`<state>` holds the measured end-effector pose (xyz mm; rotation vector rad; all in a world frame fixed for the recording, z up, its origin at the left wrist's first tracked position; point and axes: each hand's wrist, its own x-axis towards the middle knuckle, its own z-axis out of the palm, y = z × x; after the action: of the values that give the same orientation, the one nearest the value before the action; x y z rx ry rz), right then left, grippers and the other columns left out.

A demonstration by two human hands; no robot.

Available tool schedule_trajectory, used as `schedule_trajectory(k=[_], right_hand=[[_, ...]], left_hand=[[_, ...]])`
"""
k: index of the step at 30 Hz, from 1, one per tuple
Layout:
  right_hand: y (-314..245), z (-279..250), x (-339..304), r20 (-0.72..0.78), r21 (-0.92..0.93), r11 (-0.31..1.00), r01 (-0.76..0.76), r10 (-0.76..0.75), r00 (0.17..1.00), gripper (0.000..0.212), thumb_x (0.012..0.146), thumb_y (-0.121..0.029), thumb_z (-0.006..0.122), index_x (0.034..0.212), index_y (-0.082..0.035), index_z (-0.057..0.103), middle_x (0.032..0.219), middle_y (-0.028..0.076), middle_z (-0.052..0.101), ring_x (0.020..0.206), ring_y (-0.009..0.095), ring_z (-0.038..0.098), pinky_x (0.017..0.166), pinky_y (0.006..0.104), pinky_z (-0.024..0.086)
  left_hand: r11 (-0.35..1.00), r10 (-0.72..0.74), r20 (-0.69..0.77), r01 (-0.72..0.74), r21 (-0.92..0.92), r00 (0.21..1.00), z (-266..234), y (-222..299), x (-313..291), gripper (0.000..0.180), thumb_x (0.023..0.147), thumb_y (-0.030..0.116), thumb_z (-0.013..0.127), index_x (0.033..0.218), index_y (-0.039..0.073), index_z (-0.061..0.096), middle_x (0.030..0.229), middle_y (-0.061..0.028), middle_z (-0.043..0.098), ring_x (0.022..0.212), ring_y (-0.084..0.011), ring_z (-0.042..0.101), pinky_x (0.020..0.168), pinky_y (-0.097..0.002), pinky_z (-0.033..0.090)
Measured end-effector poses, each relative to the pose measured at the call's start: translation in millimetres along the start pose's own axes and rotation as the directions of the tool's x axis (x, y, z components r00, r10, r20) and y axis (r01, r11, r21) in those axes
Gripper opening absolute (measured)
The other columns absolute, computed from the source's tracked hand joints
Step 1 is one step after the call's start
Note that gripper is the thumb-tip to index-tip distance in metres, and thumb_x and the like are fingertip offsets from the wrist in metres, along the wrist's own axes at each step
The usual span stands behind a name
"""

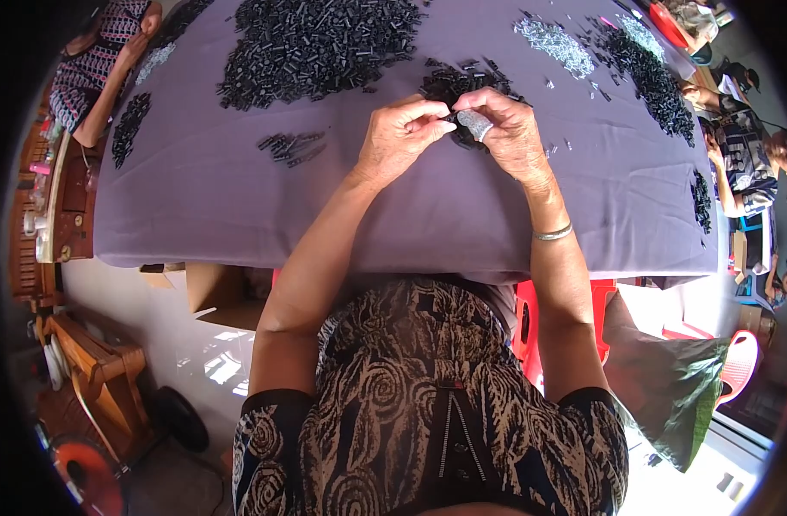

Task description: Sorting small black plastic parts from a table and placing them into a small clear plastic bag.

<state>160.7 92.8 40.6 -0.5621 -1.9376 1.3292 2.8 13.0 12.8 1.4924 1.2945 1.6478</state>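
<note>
Over the purple cloth-covered table (445,219), my two hands meet with their fingertips nearly touching. My left hand (398,138) is closed in a pinch around a small black piece (451,118), mostly hidden by the fingers. My right hand (516,136) pinches close beside it; what it holds is too small to make out. A grey covering (475,125) wraps its thumb, and a bangle (553,233) circles that wrist. Just beyond the fingers lies a small heap of black tube-like pieces (449,82). Several similar loose pieces (290,148) lie left of my left hand.
A large black heap (316,52) spreads at the far middle. Silvery small parts (555,47) and another black heap (660,86) lie far right. People sit at the left (101,69) and right (742,142) edges. A cardboard box (217,292) stands under the table's near edge.
</note>
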Motion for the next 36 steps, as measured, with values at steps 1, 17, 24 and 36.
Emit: schedule_trajectory(k=[1,17,24,36], right_hand=[[-0.8,-0.4,0.0,-0.003,-0.021,1.0,-0.01,0.01,1.0,0.013,0.082,0.002,0.06,0.094,-0.002,0.063,0.085,-0.001,0.063,0.077,0.005,0.055,0.068,0.0202,0.046],[-7.8,1.4,0.5,0.034,-0.262,0.961,0.094,-0.088,0.996,0.021,0.077,0.012,0.053,0.093,-0.001,0.06,0.085,0.0,0.057,0.076,0.006,0.053,0.065,0.0213,0.045],[-13.3,3.0,0.2,0.019,-0.309,0.95,0.041,-0.037,0.999,0.021,0.077,0.012,0.052,0.092,-0.001,0.06,0.084,0.0,0.059,0.069,0.008,0.056,0.056,0.022,0.049],[-18.4,-1.5,0.7,0.033,0.257,0.935,-0.244,0.244,0.969,0.046,0.088,-0.042,0.049,0.1,0.001,0.057,0.076,0.005,0.051,0.058,0.01,0.043,0.048,0.024,0.042]], left_hand=[[1.0,-0.007,-0.003,0.007,-0.01,1.0,0.5,0.5,-0.1,0.017,0.073,0.0,0.072,0.087,0.0,0.064,0.068,0.0024,0.051,0.057,-0.0032,0.041,0.051,-0.0194,0.037],[0.99,0.058,-0.051,-0.051,0.131,0.997,5.1,-3.6,-2.5,0.018,0.073,0.002,0.071,0.089,0.001,0.064,0.069,-0.0014,0.055,0.055,-0.0074,0.049,0.05,-0.0226,0.042],[0.992,-0.019,-0.04,0.024,0.121,0.999,12.9,-6.3,-6.5,0.016,0.078,-0.003,0.066,0.094,-0.002,0.062,0.08,-0.0036,0.058,0.065,-0.0093,0.057,0.057,-0.022,0.048],[0.978,-0.028,-0.071,0.013,-0.209,0.997,14.8,-3.0,-3.4,0.015,0.081,-0.002,0.064,0.096,-0.002,0.062,0.088,-0.005,0.06,0.072,-0.0112,0.059,0.066,-0.0234,0.051]])
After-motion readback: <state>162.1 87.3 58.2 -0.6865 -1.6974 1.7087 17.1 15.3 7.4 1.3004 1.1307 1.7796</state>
